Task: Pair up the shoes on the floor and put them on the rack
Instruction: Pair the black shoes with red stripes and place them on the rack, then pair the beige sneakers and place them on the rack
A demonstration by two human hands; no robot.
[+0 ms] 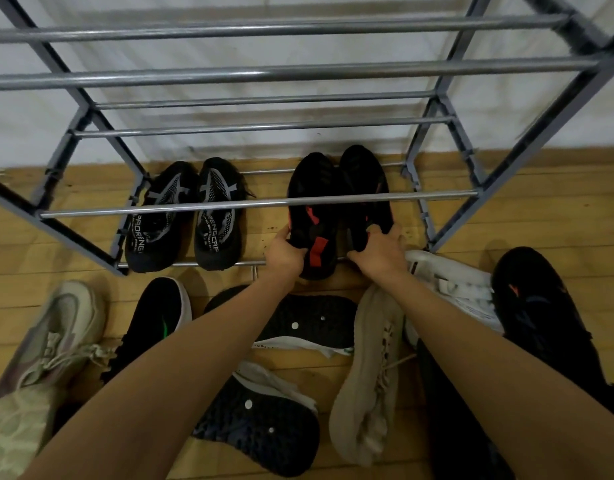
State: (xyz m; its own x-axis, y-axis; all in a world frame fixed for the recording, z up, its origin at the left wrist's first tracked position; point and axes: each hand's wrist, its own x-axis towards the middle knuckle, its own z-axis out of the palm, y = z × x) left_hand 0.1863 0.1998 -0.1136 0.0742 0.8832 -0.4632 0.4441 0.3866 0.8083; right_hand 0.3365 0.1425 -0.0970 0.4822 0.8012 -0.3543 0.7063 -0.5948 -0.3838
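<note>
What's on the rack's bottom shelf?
Two pairs: grey-patterned shoes left, red-marked shoes right, held by the left hand and right hand. A rail hides a strip of each.

Left hand (284,253), right hand (379,252), fingers (376,231) curled

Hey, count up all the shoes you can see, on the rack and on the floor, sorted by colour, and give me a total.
Dark shoes: 8, two of them lying sole-up
Beige shoes: 2
White shoes: 1
Total: 11
</note>
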